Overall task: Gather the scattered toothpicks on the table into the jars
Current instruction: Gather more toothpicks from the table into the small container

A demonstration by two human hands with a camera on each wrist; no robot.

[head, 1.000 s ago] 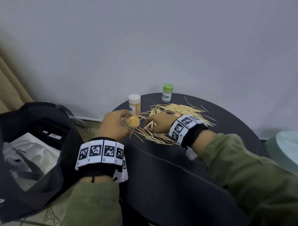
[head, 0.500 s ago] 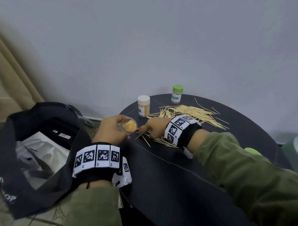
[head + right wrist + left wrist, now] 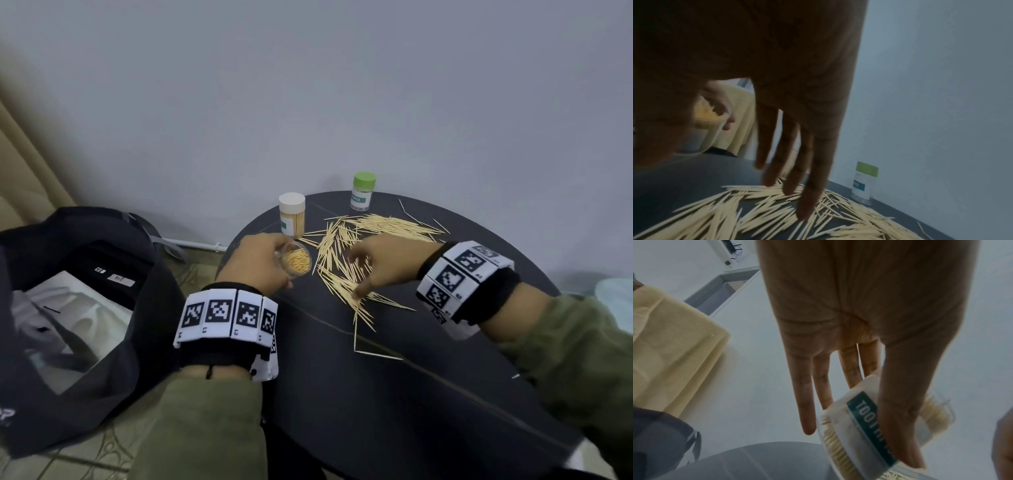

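Loose toothpicks (image 3: 346, 274) lie scattered across the back of the round black table (image 3: 411, 394). My left hand (image 3: 274, 260) grips an open clear jar (image 3: 297, 262) tilted over the table's left edge. It is packed with toothpicks, and its label (image 3: 865, 421) shows under my thumb. My right hand (image 3: 363, 270) is spread over the pile, and its straight fingertips (image 3: 803, 211) press on the toothpicks (image 3: 756, 216). A white-lidded jar (image 3: 292, 214) of toothpicks and a green-lidded jar (image 3: 363, 190) stand upright at the back.
A grey wall rises right behind the table. An open black bag (image 3: 85, 359) with white contents sits on the floor to the left, beside a beige curtain (image 3: 20, 178). A pale object (image 3: 616, 294) shows at the right edge.
My right hand has moved from the mouth of the held jar back to the right onto the pile, fingers now spread. The left hand keeps holding the jar.
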